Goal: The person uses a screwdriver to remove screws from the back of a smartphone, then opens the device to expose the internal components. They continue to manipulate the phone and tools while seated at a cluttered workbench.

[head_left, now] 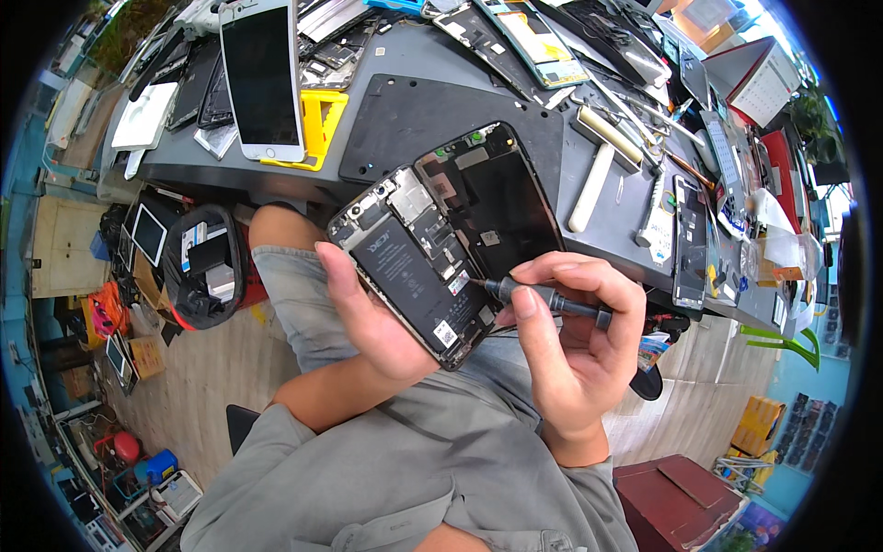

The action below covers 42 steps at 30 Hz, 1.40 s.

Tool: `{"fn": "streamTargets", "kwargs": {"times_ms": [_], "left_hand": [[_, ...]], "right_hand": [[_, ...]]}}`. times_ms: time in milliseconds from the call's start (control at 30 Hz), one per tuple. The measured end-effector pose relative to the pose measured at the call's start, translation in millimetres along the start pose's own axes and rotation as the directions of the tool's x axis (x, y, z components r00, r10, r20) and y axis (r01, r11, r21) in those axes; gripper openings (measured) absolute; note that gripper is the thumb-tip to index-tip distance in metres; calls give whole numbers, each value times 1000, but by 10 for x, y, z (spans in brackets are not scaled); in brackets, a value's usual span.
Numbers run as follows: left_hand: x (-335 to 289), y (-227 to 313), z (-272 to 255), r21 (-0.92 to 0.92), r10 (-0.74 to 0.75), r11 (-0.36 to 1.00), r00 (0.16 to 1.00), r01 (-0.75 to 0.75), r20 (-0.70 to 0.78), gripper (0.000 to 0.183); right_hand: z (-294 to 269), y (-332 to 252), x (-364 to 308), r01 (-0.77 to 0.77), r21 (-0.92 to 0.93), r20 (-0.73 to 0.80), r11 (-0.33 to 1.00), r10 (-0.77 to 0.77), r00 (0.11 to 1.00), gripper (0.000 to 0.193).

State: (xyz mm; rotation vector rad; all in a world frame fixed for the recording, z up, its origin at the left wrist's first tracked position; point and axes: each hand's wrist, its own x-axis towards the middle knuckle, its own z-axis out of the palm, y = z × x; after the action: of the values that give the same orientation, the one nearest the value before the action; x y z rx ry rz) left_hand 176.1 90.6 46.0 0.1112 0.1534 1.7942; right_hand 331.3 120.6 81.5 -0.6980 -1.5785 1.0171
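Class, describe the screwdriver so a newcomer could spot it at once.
At the grey workbench, the left hand holds an opened phone. The right hand points the screwdriver at its insides: a short dark rod, slim and rounded beside the broad, flat phone.

An opened phone, a screwdriver and phone parts heaped on the workbench show a repair workshop.

From my distant station I see a matt black battery, a glossy dark screen panel, a smooth metallic-looking screwdriver, a matt mat, soft-looking shirt cloth and smooth wood-look flooring.
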Motion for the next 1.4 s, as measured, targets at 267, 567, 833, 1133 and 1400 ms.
{"fn": "streamTargets", "kwargs": {"times_ms": [267, 567, 833, 1133, 1400], "left_hand": [[9, 5, -48, 85, 29, 996, 1000, -29, 3, 113], [13, -2, -5, -3, 5, 1000, 998, -5, 59, 113], [33, -72, 136, -96, 38, 995, 994, -28, 104, 111], [33, -30, 44, 25, 13, 1000, 994, -16, 107, 114], [48, -36, 102, 35, 14, 999, 999, -16, 47, 119]], "right_hand": [[45, 30, 6, -23, -51, -28, 998, 22, 999, 45], [46, 37, 15, -61, -28, -17, 998, 61, 998, 45], [-1, -226, 170, 105, -512, 144, 852, -35, 989, 29], [-82, -392, 358, 22, -505, 237, 863, 114, 965, 45], [-144, -373, 341, 60, -513, 231, 856, 71, 970, 33]]}}
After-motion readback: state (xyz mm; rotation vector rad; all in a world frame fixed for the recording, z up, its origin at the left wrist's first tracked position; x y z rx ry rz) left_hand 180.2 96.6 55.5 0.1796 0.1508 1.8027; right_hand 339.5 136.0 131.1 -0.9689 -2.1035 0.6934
